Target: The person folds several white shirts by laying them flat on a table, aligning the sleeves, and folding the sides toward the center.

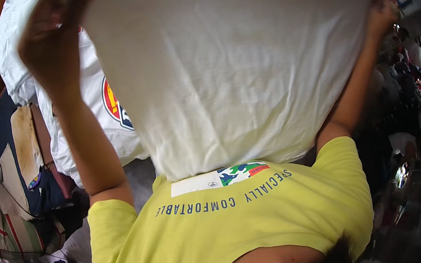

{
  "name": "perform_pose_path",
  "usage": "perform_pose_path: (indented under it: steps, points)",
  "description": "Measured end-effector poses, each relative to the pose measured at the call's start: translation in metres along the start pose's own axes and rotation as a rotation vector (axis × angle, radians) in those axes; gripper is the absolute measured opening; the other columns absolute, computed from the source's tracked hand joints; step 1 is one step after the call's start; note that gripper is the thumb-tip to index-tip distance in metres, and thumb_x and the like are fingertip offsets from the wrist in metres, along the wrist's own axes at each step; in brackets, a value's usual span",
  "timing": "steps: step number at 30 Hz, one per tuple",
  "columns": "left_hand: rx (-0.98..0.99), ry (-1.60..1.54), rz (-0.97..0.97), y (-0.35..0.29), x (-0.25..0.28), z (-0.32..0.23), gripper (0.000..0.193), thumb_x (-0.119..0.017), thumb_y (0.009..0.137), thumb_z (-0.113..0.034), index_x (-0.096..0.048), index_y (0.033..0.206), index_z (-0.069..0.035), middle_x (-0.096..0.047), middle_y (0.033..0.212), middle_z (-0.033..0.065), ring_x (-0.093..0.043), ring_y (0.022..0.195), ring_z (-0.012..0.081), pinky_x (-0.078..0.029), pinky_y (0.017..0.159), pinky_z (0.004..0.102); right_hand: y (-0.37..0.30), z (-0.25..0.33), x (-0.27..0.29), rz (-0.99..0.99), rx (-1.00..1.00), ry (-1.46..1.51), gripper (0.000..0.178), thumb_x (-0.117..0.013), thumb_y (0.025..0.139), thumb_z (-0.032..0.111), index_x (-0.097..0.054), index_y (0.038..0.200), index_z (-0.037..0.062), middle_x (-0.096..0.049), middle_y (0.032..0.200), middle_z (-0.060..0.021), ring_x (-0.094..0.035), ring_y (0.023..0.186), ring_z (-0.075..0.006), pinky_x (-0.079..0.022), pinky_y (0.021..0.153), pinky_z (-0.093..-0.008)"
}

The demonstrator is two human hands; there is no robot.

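A large white cloth (pixel 233 67) is stretched out in front of my chest, with soft creases running through its lower part. My right hand (pixel 382 16) is closed on its right corner, and the fabric pulls taut toward it. At the upper left, my left hand (pixel 54 32) is raised and closed at the cloth's other edge; it is dark and slightly blurred, and its fingertips run to the picture's top. The cloth's lower edge hangs against my yellow shirt. Whether it is a garment I cannot tell.
Behind my left arm lies a pile of white garments (pixel 17 57), one with a round red, yellow and blue print (pixel 113 100). Further left are a pad with a brownish stain (pixel 25 140), dark blue fabric and a striped cloth (pixel 2 225). People (pixel 404 65) are at the far right.
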State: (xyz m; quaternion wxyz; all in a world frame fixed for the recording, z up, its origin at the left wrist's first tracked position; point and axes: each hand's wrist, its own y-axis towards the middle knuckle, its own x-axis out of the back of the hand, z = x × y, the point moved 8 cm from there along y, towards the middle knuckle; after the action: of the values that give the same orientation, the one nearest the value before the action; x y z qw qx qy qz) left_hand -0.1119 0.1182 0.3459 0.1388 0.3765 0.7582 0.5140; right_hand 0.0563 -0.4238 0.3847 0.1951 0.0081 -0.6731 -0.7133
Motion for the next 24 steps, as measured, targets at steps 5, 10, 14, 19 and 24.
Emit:
perform_pose_path:
  steps: [5,10,14,19,24]
  points:
    - [0.578,-0.082,0.204,-0.105,-0.098,0.135,0.024,-0.065,0.074,-0.01,-0.065,0.098,-0.006,-0.061,0.067,0.0012,-0.049,0.058,0.0036,-0.04,0.056,0.0186,-0.138,-0.032,-0.135,0.538,-0.293,-0.271,0.018,-0.054,0.082,0.025,-0.061,0.099,0.0261,-0.059,0.105,-0.0011,-0.045,0.109,-0.0286,-0.024,0.092,-0.0583]
    - [0.642,0.232,0.432,-0.205,-0.158,0.21,0.045,-0.063,0.07,-0.012,-0.054,0.113,-0.008,-0.056,0.109,0.0178,-0.053,0.099,0.0325,-0.041,0.087,0.0368,-0.22,-0.001,-0.218,0.615,-0.336,-0.165,0.031,-0.061,0.077,0.018,-0.055,0.107,0.0249,-0.051,0.113,-0.0032,-0.042,0.111,-0.0285,-0.026,0.093,-0.0547]
    - [0.645,0.377,0.322,-0.195,-0.153,0.18,0.047,-0.062,0.07,-0.01,-0.05,0.115,-0.008,-0.042,0.118,0.0211,-0.04,0.107,0.0388,-0.035,0.092,0.0424,-0.168,0.083,-0.218,0.303,0.141,0.147,0.033,-0.064,0.069,0.012,-0.056,0.101,0.0146,-0.052,0.105,-0.0036,-0.047,0.1,-0.023,-0.035,0.087,-0.0389]
    - [0.542,0.34,0.236,-0.19,-0.156,0.144,0.042,-0.063,0.071,-0.009,-0.053,0.111,-0.008,-0.043,0.117,0.0198,-0.041,0.108,0.0351,-0.033,0.092,0.0401,-0.163,0.158,-0.278,0.61,0.404,0.19,0.041,-0.067,0.069,0.031,-0.056,0.107,0.0193,-0.047,0.12,-0.0042,-0.041,0.115,-0.0275,-0.032,0.094,-0.0424]
    - [0.616,0.303,0.24,-0.204,-0.156,0.108,0.037,-0.064,0.072,-0.007,-0.056,0.107,-0.011,-0.044,0.115,0.014,-0.043,0.109,0.0283,-0.039,0.086,0.036,-0.171,0.147,-0.324,0.845,0.206,0.289,0.034,-0.066,0.07,0.034,-0.061,0.098,0.0167,-0.057,0.109,-0.0043,-0.048,0.109,-0.0264,-0.035,0.09,-0.043]
